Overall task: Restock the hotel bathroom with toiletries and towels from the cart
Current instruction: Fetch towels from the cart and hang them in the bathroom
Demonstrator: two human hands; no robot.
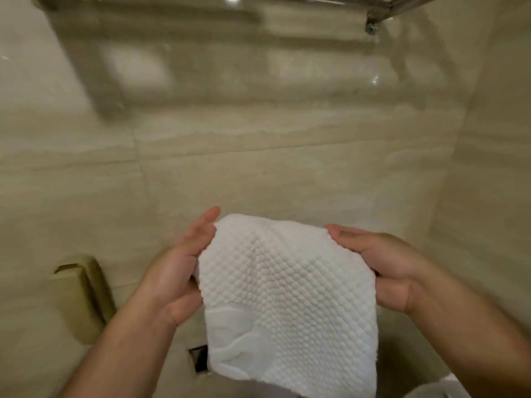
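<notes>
Both hands up in front of the wall, one white towel stretched between them, near centre of view, in the air and not resting on anything. Left hand grips the towel's left edge: palm turned right toward the cloth, the digits in view lying fairly straight along the edge and pointing up and away, the edge tucked in against the palm. Right hand grips the right edge the same way, mirrored: thumb on the near face pointing left, edge running into the web of the hand. The fingers behind the cloth are hidden on both sides, so can't tell exactly how they lie. Towel has a raised bumpy weave over most of its face, and a smoother patterned band at lower left; its top edge sags a little between the hands and the rest hangs down past the bottom of the view. Forearms are bare, coming in from lower left and lower right. Behind is a glossy beige stone-tile wall. A chrome towel rack is mounted at the top, far from the towel, blurred, with its shadow on the tiles below. A beige-gold wall fixture sits at lower left, just left of the left forearm. A small dark square opening shows by the towel's lower left edge. A white object is cut off at the bottom right; can't tell what it is.
</notes>
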